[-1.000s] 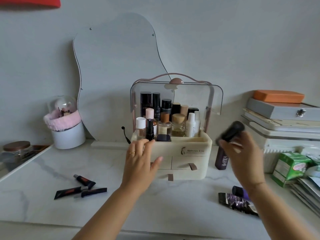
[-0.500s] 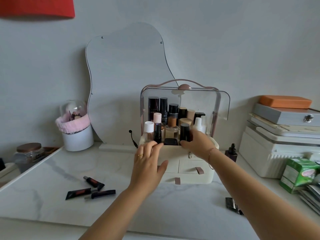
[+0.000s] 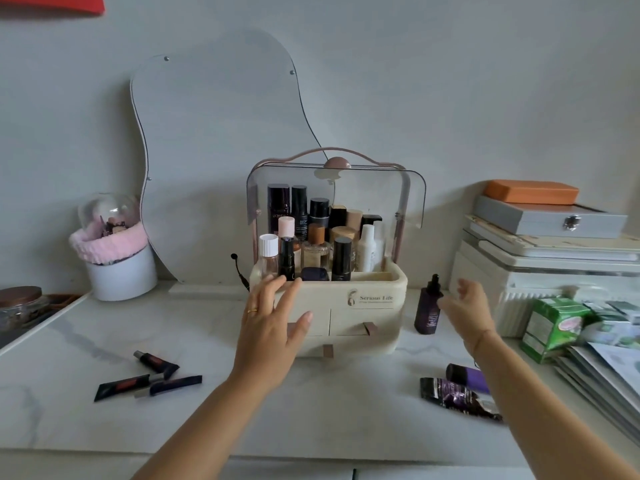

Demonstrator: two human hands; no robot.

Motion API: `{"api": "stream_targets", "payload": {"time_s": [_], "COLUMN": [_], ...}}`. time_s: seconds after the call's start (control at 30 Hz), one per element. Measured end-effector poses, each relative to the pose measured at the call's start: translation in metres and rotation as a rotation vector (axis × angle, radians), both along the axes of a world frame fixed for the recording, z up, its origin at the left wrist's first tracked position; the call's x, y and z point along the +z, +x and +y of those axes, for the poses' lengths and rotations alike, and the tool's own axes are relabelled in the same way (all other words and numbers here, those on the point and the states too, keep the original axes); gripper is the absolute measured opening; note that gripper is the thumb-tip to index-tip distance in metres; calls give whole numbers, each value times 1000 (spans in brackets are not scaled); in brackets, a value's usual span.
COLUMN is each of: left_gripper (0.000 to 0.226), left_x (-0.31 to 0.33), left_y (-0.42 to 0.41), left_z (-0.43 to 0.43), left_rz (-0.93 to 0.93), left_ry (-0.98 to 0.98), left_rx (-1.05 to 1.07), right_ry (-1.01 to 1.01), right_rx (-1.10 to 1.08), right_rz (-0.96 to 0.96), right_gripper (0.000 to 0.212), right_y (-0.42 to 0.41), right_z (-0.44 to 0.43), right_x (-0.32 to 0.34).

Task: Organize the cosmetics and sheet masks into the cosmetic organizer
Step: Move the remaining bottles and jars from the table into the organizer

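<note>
The cream cosmetic organizer (image 3: 377, 308) stands mid-table with its clear lid raised and several bottles upright in its top tray, a black stick bottle (image 3: 342, 258) at the front. My left hand (image 3: 273, 323) rests flat against the organizer's front left, fingers apart, holding nothing. My right hand (image 3: 467, 311) hovers open just right of a dark dropper bottle (image 3: 428, 306) that stands beside the organizer. A black tube (image 3: 453, 396) and a purple tube (image 3: 467, 375) lie near my right forearm. Three small tubes (image 3: 152, 377) lie at the left. Sheet masks (image 3: 609, 362) are stacked at the right edge.
A wavy mirror (image 3: 214, 161) leans on the wall behind. A white pot with a pink band (image 3: 117, 261) sits left of it, a jar (image 3: 20, 303) further left. Stacked boxes (image 3: 550, 237) and a green carton (image 3: 550, 327) crowd the right side.
My right hand set the black stick bottle into the organizer's front row, let go, and moved right toward the dropper bottle. The left hand stayed on the organizer.
</note>
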State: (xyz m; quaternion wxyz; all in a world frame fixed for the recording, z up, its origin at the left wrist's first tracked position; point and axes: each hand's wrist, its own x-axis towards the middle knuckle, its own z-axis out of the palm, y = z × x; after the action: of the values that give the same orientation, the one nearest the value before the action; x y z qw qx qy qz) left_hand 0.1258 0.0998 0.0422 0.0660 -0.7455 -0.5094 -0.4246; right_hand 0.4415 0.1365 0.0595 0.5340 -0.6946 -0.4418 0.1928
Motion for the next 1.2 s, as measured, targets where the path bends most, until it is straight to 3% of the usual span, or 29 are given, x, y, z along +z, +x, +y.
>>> {"api": "stream_targets", "payload": {"time_s": [0.13,0.27,0.4,0.53,0.67,0.8,1.2], "left_gripper": [61,59,59,59,61,60,56], "left_x": [-1,0,0,1,2,2,0], "left_y": [4,4,2,1,2,3,-3], "left_z": [0,0,0,0,0,-1,2], "left_rz": [-29,-8,8,6,-2,2,85], "left_ry": [3,8,1,17,22,15,38], "left_rx": [18,27,31,23,22,24,39], "right_ry": [-99,-117,-77,137,431,568,205], "right_rx": [151,36,-43,-72,4,202,498], "right_rz": [-34,-185,-229,-259,-338,-390,-259], "right_gripper": [69,45,34,17,36,35,40], "right_y": [7,7,-1,-14,-34,-65,-70], "right_z": [19,31,18,-17,-57,-72,5], "right_x": [-19,-24,-23,-10,24,58,66]}}
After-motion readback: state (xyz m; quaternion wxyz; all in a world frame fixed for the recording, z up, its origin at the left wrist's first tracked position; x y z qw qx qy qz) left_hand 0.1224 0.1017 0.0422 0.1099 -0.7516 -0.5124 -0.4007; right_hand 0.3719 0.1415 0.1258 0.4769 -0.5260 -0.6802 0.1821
